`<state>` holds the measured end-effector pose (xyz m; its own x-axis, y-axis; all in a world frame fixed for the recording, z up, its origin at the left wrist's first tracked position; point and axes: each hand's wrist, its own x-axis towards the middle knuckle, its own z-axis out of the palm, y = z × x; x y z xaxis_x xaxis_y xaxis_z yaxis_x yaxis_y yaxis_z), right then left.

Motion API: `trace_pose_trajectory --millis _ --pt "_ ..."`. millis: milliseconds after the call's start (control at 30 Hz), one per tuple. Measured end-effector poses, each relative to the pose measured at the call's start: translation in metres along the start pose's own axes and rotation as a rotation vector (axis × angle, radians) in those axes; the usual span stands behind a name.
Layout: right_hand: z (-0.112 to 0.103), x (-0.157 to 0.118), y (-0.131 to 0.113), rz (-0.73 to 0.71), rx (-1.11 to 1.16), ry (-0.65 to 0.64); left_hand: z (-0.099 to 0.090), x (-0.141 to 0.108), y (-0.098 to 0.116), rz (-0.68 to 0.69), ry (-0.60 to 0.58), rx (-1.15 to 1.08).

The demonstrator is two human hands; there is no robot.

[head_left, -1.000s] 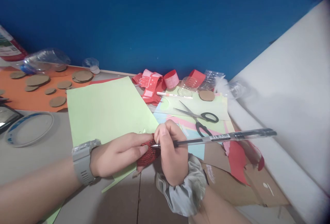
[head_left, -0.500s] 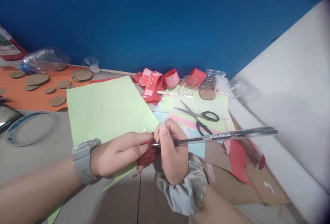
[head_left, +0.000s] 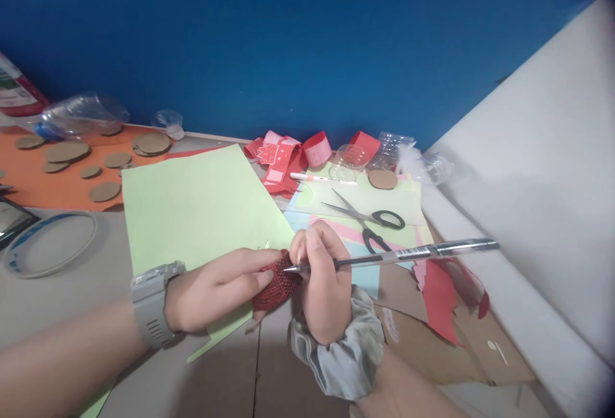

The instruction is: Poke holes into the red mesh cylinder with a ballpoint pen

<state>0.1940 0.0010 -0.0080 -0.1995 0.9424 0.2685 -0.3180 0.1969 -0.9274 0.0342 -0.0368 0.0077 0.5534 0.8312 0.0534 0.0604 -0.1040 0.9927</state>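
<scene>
My right hand point(head_left: 324, 283) is closed around a clear-barrelled black pen point(head_left: 413, 252), its tip pointing left. That tip is at a small red-and-black patterned piece point(head_left: 275, 283), whose exact kind I cannot make out. My left hand point(head_left: 221, 293) lies flat with fingers stretched out, over the lower edge of a light green paper sheet point(head_left: 192, 203). Its fingertips rest against the patterned piece and hide part of it. On the green sheet just above the fingertips is a small cut or drawn mark, too small to tell.
Black-handled scissors point(head_left: 365, 218) lie half open on coloured papers at right, beside a white marker point(head_left: 321, 179). Cardboard discs point(head_left: 67, 152) and a plastic bottle point(head_left: 86, 113) rest on orange paper. A tape-like ring point(head_left: 50, 245) lies left, red paper scraps point(head_left: 439, 299) right.
The pen's upper end has swung a little nearer the right hand, and its tip has shifted slightly. My left hand stays in place; the view has drifted slightly.
</scene>
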Motion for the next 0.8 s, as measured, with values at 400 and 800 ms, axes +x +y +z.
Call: trace_pose_trajectory --millis 400,800 --pt "-0.001 0.007 -0.002 -0.081 -0.263 0.234 0.000 0.004 0.000 -0.030 0.074 -0.139" --pt "-0.024 0.000 -0.072 0.037 -0.451 0.004 0.002 0.006 -0.006 0.013 0.222 0.041"
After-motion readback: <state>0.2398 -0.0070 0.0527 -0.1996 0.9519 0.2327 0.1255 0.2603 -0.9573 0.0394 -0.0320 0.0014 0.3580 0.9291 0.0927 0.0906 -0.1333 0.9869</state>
